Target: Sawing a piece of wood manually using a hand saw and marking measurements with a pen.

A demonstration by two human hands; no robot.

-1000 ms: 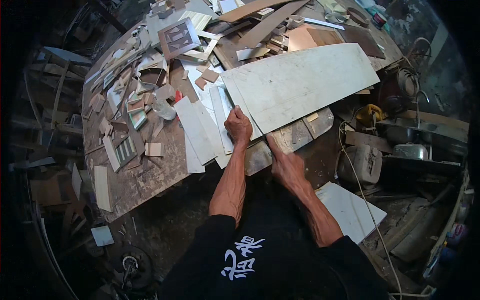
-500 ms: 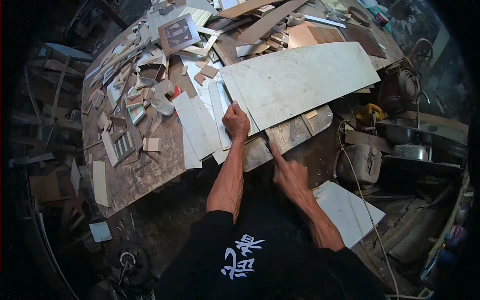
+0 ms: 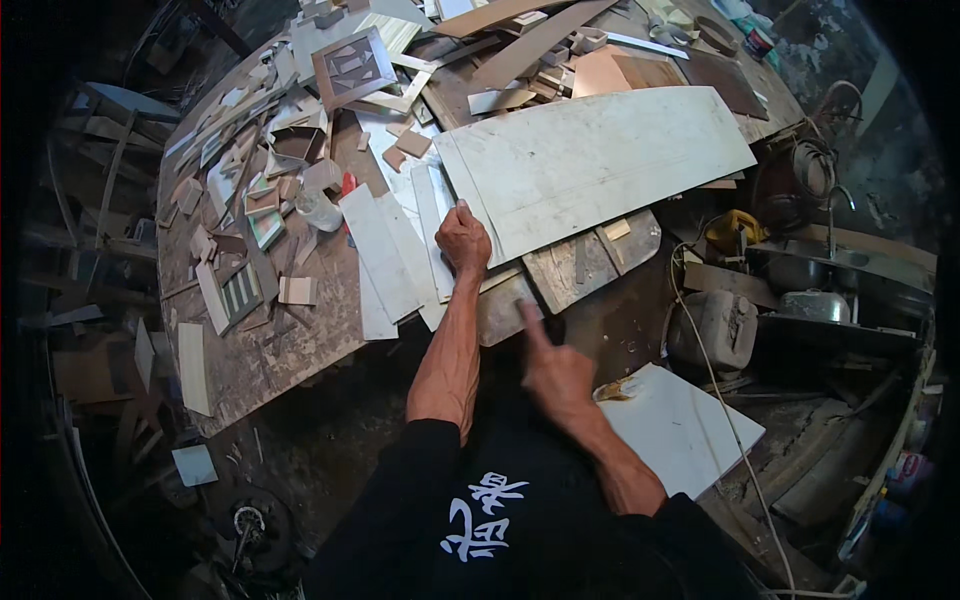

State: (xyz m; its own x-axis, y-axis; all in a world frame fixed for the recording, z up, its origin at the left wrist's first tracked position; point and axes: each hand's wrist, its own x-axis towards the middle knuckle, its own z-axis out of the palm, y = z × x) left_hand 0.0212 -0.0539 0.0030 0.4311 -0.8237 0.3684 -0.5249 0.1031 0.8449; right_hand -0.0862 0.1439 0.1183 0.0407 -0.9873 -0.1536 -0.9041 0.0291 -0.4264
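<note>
A long white board (image 3: 610, 160) with a slightly curved far edge lies across the worktable, its near edge over the table's front. My left hand (image 3: 463, 240) is closed at its near left corner, thumb on top, gripping the edge. A line runs along the board's left end beside that hand. Below and to the right, clear of the board, my right hand (image 3: 558, 378) is blurred; its index finger points up toward the table edge and the other fingers are curled. What they hold, if anything, is hidden. Narrow white strips (image 3: 385, 250) lie left of my left hand.
Wood offcuts and small frames (image 3: 352, 68) crowd the worktable (image 3: 290, 360). A clear plastic cup (image 3: 318, 210) stands among them. Low on the right are a white panel (image 3: 680, 430), a grimy jerrycan (image 3: 715, 325), a hanging cable (image 3: 715, 390) and a metal sink (image 3: 860, 280).
My right hand has drawn back toward me and slightly left, away from the board's near edge, uncovering a brown-stained corner of the white panel below. My left hand keeps its grip.
</note>
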